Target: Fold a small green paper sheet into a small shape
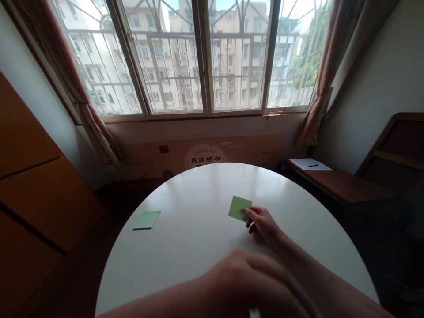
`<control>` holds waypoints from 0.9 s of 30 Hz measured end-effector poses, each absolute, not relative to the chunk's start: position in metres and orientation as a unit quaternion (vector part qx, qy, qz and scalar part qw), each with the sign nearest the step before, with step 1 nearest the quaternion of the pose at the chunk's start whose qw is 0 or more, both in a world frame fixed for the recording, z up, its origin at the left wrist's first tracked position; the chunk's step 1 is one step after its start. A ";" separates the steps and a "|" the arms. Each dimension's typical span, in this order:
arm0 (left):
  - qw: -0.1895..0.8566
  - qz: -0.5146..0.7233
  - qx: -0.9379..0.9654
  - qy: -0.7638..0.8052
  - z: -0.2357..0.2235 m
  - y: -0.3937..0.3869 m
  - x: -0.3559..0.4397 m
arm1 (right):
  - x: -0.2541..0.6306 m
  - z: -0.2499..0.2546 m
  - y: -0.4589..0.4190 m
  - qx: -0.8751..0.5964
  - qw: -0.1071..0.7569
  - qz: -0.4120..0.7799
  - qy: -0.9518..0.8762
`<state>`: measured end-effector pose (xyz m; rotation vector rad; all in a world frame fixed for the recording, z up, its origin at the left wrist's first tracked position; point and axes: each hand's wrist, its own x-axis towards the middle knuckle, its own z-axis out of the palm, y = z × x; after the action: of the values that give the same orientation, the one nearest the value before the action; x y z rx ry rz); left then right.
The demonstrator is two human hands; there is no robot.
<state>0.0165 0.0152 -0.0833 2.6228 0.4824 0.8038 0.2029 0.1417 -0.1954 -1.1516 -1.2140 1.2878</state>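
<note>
Pinched green paper square (pixel 237 207) near corner in right hand (pixel 264 221) over white table (pixel 185 243) | could not tell grip of blurred left hand (pixel 247 278) | judged mid-handling, calling for steady pinch

A slim, bare right hand (pixel 261 221), narrow tapering fingers, a slender bare right forearm (pixel 314 265) widening toward the elbow, a bare left hand (pixel 255 282), rounded knuckles, blurred outline, a bare left forearm (pixel 165 298)

Smooth, glossy white desk (pixel 185 247); 2 cloth curtains (pixel 319 101); matt green paper square (pixel 237 207); brown wooden bench (pixel 344 183).
</note>
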 end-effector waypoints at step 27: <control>0.106 0.301 0.876 0.362 -0.176 0.119 -0.006 | 0.221 -0.187 0.150 -0.355 0.300 0.677 -0.570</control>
<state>-0.0064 0.1193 -0.1761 2.5798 1.0674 0.8852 0.2211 0.1503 -0.1865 -0.9413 -1.5145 1.7985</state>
